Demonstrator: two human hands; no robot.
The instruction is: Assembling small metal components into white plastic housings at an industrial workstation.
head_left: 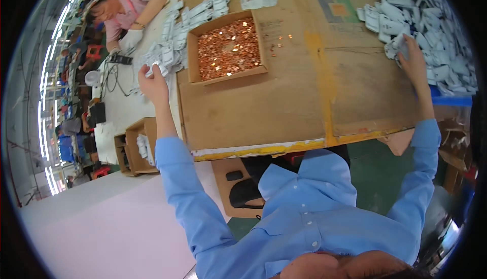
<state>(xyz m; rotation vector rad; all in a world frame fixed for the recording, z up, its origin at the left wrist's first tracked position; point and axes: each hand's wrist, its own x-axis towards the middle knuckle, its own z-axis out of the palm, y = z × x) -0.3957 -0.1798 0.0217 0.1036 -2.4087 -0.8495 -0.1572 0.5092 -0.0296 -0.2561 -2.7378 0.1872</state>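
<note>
At the right, my right hand [415, 63] reaches into a heap of white plastic housings [441, 50]. Its fingers close on one white plastic housing [402, 47] at the heap's near-left side. My left hand [154, 85] is at the left edge of the cardboard-covered table, beside a row of similar white housings [165, 50]. Its thumb and forefinger are bent with their tips apart, and I see nothing held between them. Between my hands, nearer the left one, an open cardboard box [227, 78] holds many small copper-coloured metal pieces [228, 48].
Across the left table, a co-worker [133, 5] in pink bends over work, wearing a white glove [132, 40]. A black device with a cable [120, 59] lies there. Loose copper pieces [274, 50] dot the cardboard [253, 116]. A smaller box [134, 149] stands at the lower left.
</note>
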